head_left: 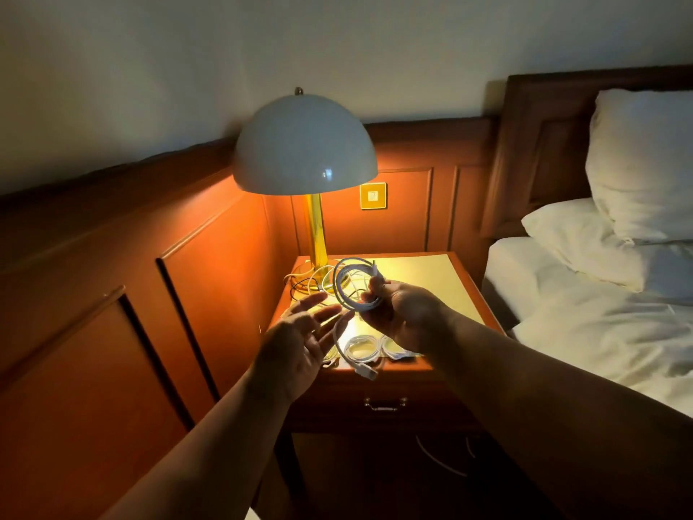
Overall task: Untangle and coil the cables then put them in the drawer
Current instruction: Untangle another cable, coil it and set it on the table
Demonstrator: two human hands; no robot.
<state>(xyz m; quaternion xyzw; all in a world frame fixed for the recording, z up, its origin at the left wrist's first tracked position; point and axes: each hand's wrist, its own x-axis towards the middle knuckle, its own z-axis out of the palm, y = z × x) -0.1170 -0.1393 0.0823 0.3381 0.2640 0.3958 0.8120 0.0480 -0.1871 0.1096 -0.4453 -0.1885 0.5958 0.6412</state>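
My right hand (403, 313) grips a white cable (347, 283) wound into loops above the nightstand (427, 279). The cable's loose end hangs down to a plug (366, 371) near the front edge. My left hand (300, 339) is beside the loops with its fingers spread and holds nothing. Two small coiled white cables (362, 349) lie on the top near the front. A tangle of dark and white cables (305, 283) lies around the lamp base. The drawer (384, 403) below the top is closed, with a metal handle.
A lit lamp (303, 144) with a white dome shade stands at the back left of the nightstand. Wood panelling runs along the left and back walls. A bed (600, 324) with white pillows is close on the right.
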